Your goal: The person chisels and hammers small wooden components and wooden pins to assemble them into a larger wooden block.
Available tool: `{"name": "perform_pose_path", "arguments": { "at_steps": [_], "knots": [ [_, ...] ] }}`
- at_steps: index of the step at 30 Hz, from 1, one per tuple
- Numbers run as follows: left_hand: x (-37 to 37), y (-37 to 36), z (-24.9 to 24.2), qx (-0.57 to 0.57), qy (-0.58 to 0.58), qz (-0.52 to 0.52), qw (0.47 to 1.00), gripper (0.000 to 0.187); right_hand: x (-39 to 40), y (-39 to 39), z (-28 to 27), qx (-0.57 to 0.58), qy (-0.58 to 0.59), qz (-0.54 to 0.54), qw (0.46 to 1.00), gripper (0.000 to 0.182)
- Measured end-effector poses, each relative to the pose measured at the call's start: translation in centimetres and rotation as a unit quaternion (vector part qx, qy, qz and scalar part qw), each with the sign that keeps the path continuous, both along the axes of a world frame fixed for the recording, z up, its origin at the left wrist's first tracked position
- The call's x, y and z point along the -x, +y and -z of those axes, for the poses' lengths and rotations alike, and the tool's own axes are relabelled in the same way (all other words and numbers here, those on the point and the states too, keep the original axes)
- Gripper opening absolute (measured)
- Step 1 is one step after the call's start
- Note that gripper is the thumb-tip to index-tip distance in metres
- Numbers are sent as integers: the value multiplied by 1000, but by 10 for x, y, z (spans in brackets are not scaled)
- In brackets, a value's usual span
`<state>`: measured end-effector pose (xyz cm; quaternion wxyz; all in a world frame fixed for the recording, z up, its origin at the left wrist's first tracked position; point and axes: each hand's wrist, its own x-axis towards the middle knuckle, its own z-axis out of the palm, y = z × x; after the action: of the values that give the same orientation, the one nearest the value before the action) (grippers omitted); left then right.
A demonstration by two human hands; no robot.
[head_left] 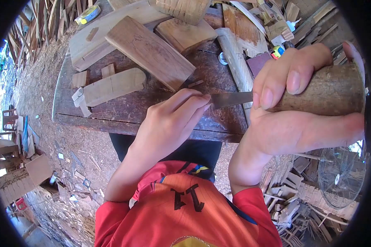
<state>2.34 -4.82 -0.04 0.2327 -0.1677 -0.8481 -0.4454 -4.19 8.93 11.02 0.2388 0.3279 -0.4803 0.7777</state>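
Between my two hands runs a flat grey metal blade [231, 99]. The fingers of my left hand [171, 113] are closed around its left end. My right hand [288, 99], raised close to the camera, grips a thick round wooden handle [323, 92]. Its fingers lie over the top and the thumb runs along the underside. The join between blade and handle is hidden behind the right fingers. Beneath the blade is a worn dark wooden table [212, 119]. A smooth brown board [150, 51] lies on it, just beyond my left hand.
A pale rounded wood block [113, 86] and small offcuts [81, 79] lie at the table's left. Larger timber pieces [186, 33] are stacked at the back, near a tape measure [88, 15]. A fan [340, 179] stands at right; shavings and scraps cover the floor.
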Motion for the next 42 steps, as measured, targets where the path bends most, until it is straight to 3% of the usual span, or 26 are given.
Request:
{"name": "perform_pose_path", "arguments": {
  "at_steps": [25,31,42],
  "knots": [
    [-1,-1,0,5,-10,4,1000,16,-8,-13,-1,15,-40,41,998,94],
    [1,-1,1,-6,-1,10,1000,17,-1,-2,-2,-6,-2,-14,1000,95],
    [-1,0,1,-9,-12,11,1000,17,-2,-5,0,-8,2,4,1000,97]
  ]
}}
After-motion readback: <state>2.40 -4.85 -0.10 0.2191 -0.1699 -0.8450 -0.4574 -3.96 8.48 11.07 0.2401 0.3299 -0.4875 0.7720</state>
